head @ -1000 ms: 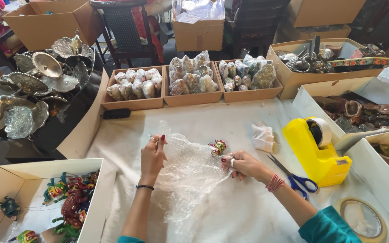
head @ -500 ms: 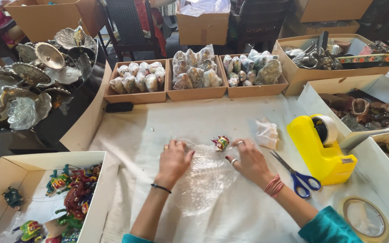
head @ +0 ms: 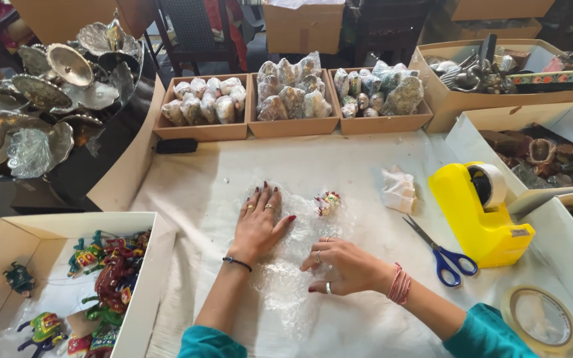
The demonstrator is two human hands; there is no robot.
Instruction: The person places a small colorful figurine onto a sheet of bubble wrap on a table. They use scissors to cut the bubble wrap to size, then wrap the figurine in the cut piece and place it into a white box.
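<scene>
Left hand [head: 260, 222] and right hand [head: 341, 267] are lying spread and flat, palms pressing a bubble-wrap sheet [head: 293, 258] onto the white-clothed table [head: 200, 179], a small painted figurine [head: 327, 203] sitting at the sheet's far edge, near blue-handled scissors [head: 442, 252].

Yellow tape dispenser [head: 475, 215], blue-handled scissors [head: 442, 252]
</scene>
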